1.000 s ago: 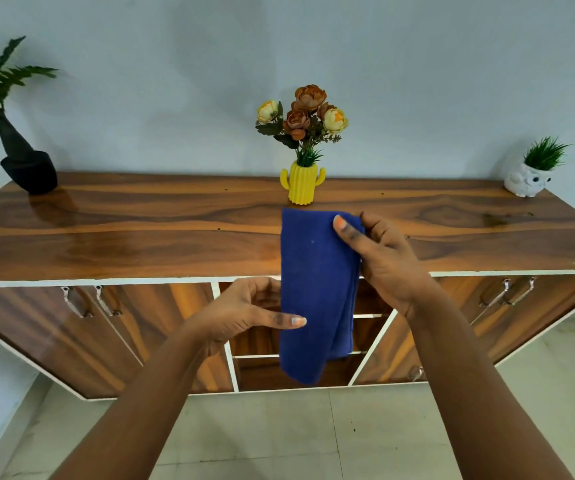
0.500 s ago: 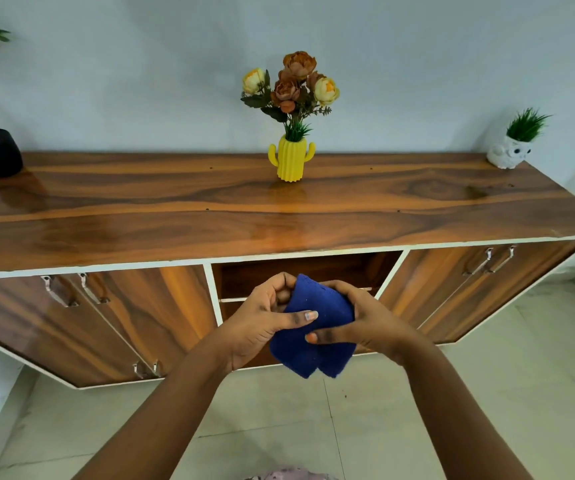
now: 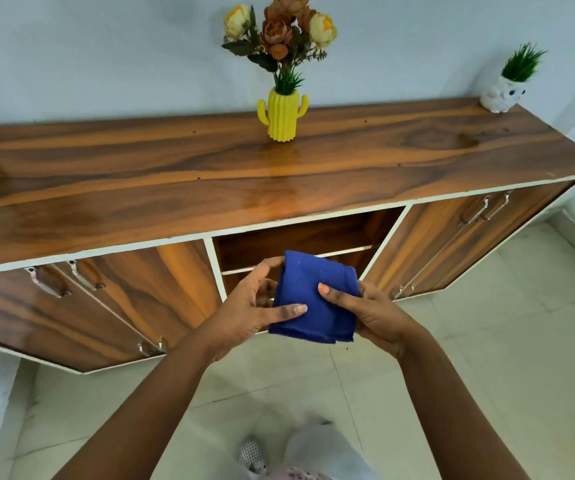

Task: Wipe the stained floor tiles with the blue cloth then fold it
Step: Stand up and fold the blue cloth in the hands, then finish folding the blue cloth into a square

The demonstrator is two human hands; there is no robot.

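Observation:
The blue cloth [image 3: 315, 296] is folded into a small thick square and held in the air in front of the sideboard's open middle shelf. My left hand [image 3: 244, 311] grips its left side, thumb on the front and fingers curled behind the top corner. My right hand [image 3: 371, 315] holds the right side, with the thumb pressed on the front face and the fingers hidden behind the cloth. The pale floor tiles [image 3: 487, 358] lie below my arms.
A long wooden sideboard [image 3: 175, 188] runs along the wall, with closed doors on both sides. On top stand a yellow cactus vase of flowers [image 3: 282, 114] and a small white owl planter [image 3: 502, 95]. My feet and clothing show at the bottom edge.
One second ago the cloth hung long from my right hand. It has since been doubled up and is now a flat square held between both hands, lower and nearer the floor.

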